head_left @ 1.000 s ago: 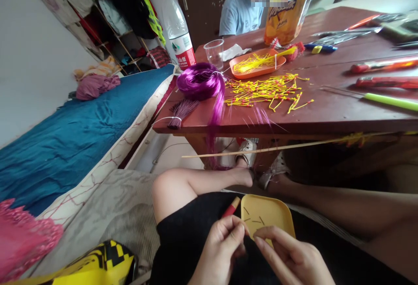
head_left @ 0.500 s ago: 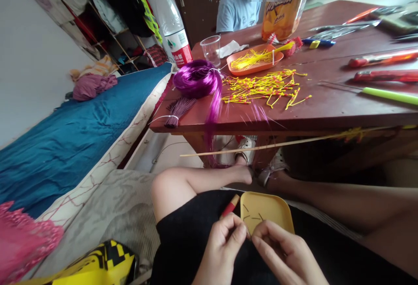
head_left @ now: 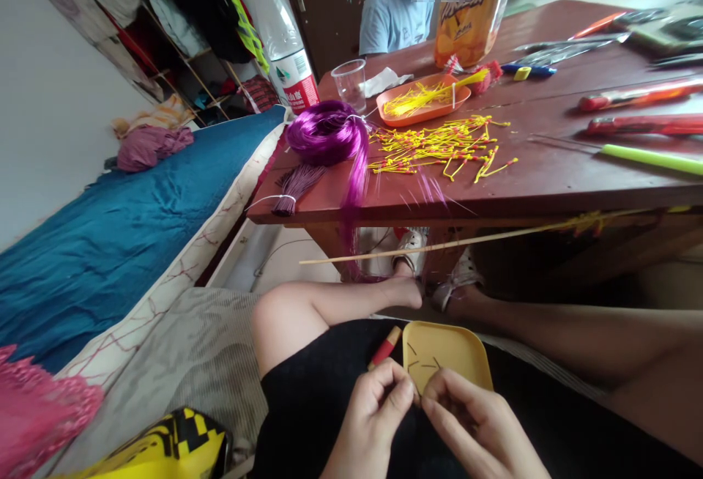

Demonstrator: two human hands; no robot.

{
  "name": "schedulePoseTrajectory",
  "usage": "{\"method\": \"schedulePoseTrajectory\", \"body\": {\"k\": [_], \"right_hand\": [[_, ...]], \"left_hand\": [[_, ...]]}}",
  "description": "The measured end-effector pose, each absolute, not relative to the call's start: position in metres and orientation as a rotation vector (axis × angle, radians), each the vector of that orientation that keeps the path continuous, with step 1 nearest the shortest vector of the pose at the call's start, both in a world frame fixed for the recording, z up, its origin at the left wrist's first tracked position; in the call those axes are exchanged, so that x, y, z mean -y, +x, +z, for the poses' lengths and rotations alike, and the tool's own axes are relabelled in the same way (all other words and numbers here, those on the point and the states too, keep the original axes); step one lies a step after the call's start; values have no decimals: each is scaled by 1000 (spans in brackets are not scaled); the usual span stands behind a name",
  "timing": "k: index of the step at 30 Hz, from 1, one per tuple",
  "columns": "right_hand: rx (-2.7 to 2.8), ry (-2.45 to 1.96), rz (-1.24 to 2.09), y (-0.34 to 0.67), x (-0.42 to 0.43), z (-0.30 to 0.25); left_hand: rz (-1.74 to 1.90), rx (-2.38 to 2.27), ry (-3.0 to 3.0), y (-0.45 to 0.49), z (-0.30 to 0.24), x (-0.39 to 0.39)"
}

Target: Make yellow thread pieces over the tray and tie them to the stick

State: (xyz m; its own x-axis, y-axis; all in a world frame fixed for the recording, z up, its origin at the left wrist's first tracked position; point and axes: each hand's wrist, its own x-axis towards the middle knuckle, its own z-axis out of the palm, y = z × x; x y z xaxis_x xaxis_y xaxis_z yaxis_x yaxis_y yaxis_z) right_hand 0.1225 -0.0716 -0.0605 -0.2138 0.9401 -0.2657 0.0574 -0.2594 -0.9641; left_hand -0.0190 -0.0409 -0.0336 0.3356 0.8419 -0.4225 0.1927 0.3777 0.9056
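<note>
Over the lap, my left hand (head_left: 383, 406) is closed in a pinch of thumb and forefinger. My right hand (head_left: 466, 413) pinches right beside it, the fingertips almost meeting. Something tiny sits between the two pinches, too small to name. Just beyond the fingers a yellow tray (head_left: 477, 351) rests on the lap, with several short dark thin pieces (head_left: 429, 365) lying in it. Next to the tray, a small red and tan cylinder (head_left: 385, 347) lies close to my left fingertips.
A red-brown table (head_left: 527, 171) stands ahead, bearing a purple thread hank (head_left: 324, 135), yellow knotted cords (head_left: 439, 146), an orange dish (head_left: 409, 119) and bottles. A thin stick (head_left: 384, 253) juts out below its edge. Across it sits a person (head_left: 387, 14). A blue-covered bed (head_left: 137, 223) is left.
The view has shifted very slightly, so the table and its items sit a little further left. Both hands keep nearly the same pinched pose.
</note>
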Motion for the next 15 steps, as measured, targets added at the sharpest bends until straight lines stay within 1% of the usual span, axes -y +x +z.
{"method": "schedulePoseTrajectory", "body": {"k": [6,15], "right_hand": [[1178,-1270,1662,123,68,-59],[828,-1226,1831,117,65,-57]], "left_hand": [[557,-1153,1111,-20,-33,39],[509,-1023,990,-22,-41,42]]}}
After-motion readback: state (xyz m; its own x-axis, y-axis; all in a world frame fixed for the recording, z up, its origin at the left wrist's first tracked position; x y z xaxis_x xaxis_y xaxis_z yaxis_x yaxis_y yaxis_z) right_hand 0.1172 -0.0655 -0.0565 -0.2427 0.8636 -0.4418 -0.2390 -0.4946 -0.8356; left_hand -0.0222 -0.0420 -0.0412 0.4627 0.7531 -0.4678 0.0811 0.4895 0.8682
